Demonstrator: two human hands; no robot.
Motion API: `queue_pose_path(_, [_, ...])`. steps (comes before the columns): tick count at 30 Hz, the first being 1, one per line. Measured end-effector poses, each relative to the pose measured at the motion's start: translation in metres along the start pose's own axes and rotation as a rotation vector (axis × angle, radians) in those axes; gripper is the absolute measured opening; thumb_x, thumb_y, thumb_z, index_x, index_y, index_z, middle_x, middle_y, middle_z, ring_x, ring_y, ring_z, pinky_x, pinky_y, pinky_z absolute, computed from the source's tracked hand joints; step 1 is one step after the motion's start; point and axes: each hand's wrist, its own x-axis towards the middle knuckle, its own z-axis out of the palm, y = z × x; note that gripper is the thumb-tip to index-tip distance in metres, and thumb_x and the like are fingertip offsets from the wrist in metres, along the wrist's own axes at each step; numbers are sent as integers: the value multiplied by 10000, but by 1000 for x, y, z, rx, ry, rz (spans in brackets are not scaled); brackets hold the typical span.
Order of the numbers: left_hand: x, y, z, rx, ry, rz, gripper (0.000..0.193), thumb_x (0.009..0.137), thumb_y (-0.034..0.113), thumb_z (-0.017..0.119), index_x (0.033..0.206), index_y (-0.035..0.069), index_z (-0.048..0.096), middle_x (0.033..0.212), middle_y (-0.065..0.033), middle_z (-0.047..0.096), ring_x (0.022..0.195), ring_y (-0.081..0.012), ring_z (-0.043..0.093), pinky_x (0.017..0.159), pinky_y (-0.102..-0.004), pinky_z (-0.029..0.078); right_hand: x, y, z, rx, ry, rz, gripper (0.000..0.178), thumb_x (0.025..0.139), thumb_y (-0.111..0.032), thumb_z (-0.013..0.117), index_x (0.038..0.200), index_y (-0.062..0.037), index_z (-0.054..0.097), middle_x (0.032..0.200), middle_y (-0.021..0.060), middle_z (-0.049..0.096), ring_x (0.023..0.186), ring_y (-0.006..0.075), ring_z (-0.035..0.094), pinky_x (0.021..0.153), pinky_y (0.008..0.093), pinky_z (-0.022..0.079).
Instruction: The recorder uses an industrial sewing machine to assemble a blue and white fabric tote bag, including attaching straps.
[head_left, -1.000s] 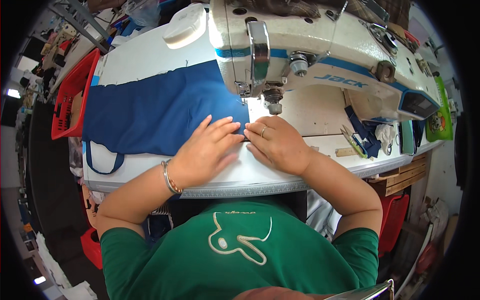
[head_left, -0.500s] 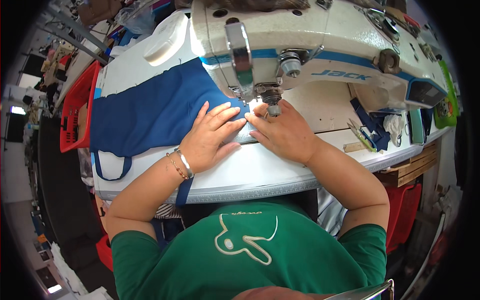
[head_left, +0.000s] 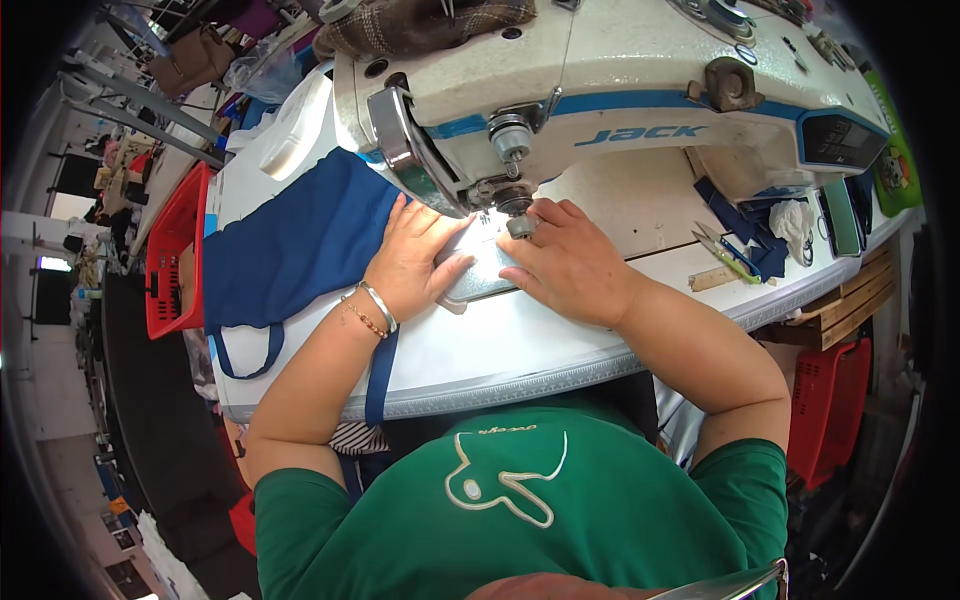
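A dark blue cloth piece [head_left: 300,235] with straps lies on the white sewing table, left of the sewing machine [head_left: 640,110]. My left hand [head_left: 405,258] rests on its right edge, fingers flat and thumb apart. On the other side of the needle area, my right hand [head_left: 580,262] lies palm down, its thumb stretched toward the metal needle plate [head_left: 482,275]. Some of its fingertips pass behind the machine's needle parts [head_left: 515,205] and are hidden. Between my hands the plate shows bare under a bright lamp. One blue strap [head_left: 380,378] hangs over the table's front edge.
Thread snips [head_left: 728,252], dark blue scraps [head_left: 745,225] and a white crumpled piece [head_left: 793,225] lie at the right. A red basket [head_left: 175,265] stands at the left, another red basket [head_left: 828,410] below right. A ruler tape [head_left: 520,388] runs along the front edge.
My left hand has drawn away from my right, and the cloth now sits left of the needle, uncovering the plate. The whole view has shifted slightly. My right hand stays beside the needle.
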Motion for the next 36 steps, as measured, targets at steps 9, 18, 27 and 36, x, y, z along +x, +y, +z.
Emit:
queue_pose_path(9, [2,-11,12,88,-10,43,477,942,352,671,1333,87,604,1403,-150,536,1423,-332,410,1227,-574,218,-5,1,0,9,-27,-58,287,893,-215,720,1160,-116,677,1094,73,673,1028,301,614,919,448,458])
queue_pose_path(18, [-80,-5,23,224,65,365,407,960,275,619,1333,112,599,1472,-159,520,1421,-317,460,1208,-533,326,23,-38,-3,58,-203,-371,651,781,-84,787,1385,-31,551,1438,208,541,1285,409,552,1046,477,472])
queue_pose_path(27, [-255,17,-6,393,504,-874,725,824,432,743,1459,172,509,1580,-227,367,1480,-446,306,1185,-676,205,35,-94,21,-83,-375,-587,445,801,-153,728,1215,-12,643,1094,137,644,987,321,620,846,444,473])
queue_pose_path(36, [-266,-80,-25,248,341,-716,725,757,236,747,1439,147,519,1584,-209,367,1501,-384,298,1221,-615,218,48,-146,16,454,-642,-514,255,792,-104,757,1028,-49,679,1056,111,643,961,308,605,824,430,467])
